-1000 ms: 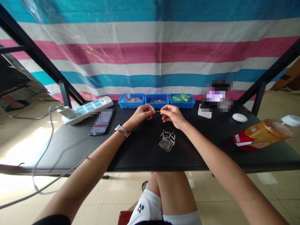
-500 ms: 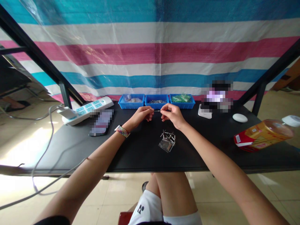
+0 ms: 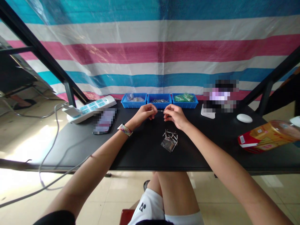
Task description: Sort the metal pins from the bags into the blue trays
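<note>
Over the middle of the table, my left hand (image 3: 147, 113) and my right hand (image 3: 174, 115) face each other with a small gap between the fingertips. A thin silvery metal pin (image 3: 160, 111) with a small collar, shaped like a blind rivet, spans that gap. Both hands pinch it, one at each end; the ends are hidden by the fingers. On the table below my right hand lies a small pile of similar metal pins (image 3: 172, 135), partly on a little clear plastic bag (image 3: 168, 144). Just beyond my hands, a blue bin (image 3: 159, 105) contains many metal pins.
A left blue bin (image 3: 133, 104) holds clear bags, a right blue bin (image 3: 184, 104) green packets. Leftward lie a power strip (image 3: 93, 107) with a cable and a phone (image 3: 104, 120). Rightward are a white case (image 3: 208, 112), a white oval object (image 3: 244, 118) and a large bottle (image 3: 267, 136).
The whole view has shifted slightly, so everything appears a little further right. My hands keep the same pinch on the pin, with barely any movement relative to the table.
</note>
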A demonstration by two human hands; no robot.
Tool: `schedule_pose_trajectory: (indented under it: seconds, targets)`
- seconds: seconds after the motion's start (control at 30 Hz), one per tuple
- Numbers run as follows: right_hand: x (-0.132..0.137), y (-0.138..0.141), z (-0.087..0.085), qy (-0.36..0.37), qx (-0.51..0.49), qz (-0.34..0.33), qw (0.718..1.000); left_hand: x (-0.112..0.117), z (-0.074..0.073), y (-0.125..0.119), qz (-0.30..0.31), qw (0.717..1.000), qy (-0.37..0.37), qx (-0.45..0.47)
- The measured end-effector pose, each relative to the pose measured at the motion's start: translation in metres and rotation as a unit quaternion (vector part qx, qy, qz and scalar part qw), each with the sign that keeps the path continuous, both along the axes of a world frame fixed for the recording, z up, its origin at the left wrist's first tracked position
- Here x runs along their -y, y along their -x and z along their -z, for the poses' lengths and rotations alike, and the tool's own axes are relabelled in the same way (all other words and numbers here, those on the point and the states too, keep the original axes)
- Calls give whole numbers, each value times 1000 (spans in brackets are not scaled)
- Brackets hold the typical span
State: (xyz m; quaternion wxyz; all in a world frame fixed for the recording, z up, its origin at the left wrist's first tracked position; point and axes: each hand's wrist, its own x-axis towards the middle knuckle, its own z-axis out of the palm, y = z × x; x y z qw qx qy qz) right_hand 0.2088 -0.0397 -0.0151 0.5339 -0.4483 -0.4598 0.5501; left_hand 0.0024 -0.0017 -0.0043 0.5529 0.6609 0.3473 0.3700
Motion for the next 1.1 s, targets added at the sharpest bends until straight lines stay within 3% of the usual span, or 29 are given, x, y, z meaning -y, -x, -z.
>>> schedule_pose_trajectory:
  seconds: [0.23,0.33,0.47,0.57,0.63,0.77,0.93,1.1]
  targets:
    - [-13,-1,-4,-41,-50,67,996,-4,4,1,-16,998,37,43]
    - [-19,-5,-8,-11,-60,56,997,-3,4,1,-18,998,40,46]
    - [-19,-18,-9,33,15,52,998,-2,2,0,-18,998,40,42]
    - [-12,-28,-13,4,114,-26,993,-2,2,0,-15,999,37,38]
    - [-6,-31,-18,-32,195,-135,971,-2,2,0,-13,999,35,35]
    - [6,-26,-25,-110,337,-302,885,-2,2,1,-11,999,33,37]
    - [17,-16,-24,-156,450,-337,812,1,-2,1,-10,999,35,26]
    - [21,-11,-20,-186,474,-315,801,0,-2,0,-9,999,29,20]
